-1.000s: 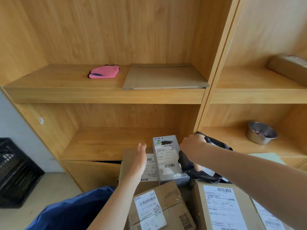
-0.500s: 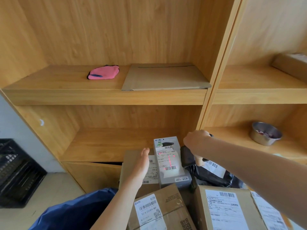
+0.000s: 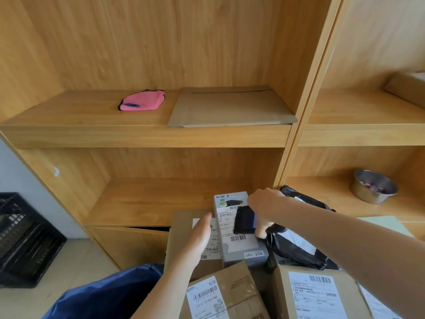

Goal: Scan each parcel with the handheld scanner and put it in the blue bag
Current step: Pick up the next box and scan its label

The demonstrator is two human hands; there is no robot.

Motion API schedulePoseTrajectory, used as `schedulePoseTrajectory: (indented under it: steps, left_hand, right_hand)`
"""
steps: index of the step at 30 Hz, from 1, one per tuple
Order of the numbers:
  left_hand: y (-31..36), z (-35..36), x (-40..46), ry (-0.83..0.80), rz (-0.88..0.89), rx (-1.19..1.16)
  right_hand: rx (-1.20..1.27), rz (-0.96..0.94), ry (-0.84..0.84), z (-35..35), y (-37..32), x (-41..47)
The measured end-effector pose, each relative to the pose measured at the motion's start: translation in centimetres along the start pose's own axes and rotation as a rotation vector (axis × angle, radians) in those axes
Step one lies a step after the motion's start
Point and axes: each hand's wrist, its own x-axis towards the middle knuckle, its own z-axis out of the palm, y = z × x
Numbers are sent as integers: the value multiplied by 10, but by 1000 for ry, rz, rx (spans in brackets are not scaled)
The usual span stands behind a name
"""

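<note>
Two hands work at lower centre: right hand [image 3: 264,204] grips the scanner [image 3: 245,220] over the grey box [image 3: 239,247] label; left hand [image 3: 199,236], fingers straight, steadies it.

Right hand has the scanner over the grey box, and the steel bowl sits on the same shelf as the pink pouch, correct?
Not quite. The right hand does hold the scanner over the grey box, but the head view shows the steel bowl on a lower shelf in the right bay, below the pink pouch.
</note>
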Motion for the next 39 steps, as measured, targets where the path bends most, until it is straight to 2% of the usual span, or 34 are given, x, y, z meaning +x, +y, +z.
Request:
schedulePoseTrajectory:
  steps: [7, 11, 16, 22, 28, 35, 39]
  left_hand:
    - [-4, 17, 7, -46, -15, 35]
    - [2, 23, 5, -42, -6, 30]
    - [-1, 24, 13, -57, -40, 5]
    - [-15, 32, 19, -128, -71, -44]
    - [-10, 23, 17, -115, 0, -80]
    - [-20, -57, 17, -2, 59, -170]
    - [-52, -134, 12, 177, 37, -253]
  right_hand:
    - [1007, 146, 122, 38, -11, 58]
    - [1283, 256, 226, 63, -21, 74]
    - [1362, 352, 212, 81, -16, 80]
    - [1452, 433, 302, 95, -13, 83]
    - [1470, 408, 327, 95, -20, 82]
    - [1475, 281, 288, 52, -81, 84]
    - [1445, 178, 244, 28, -160, 90]
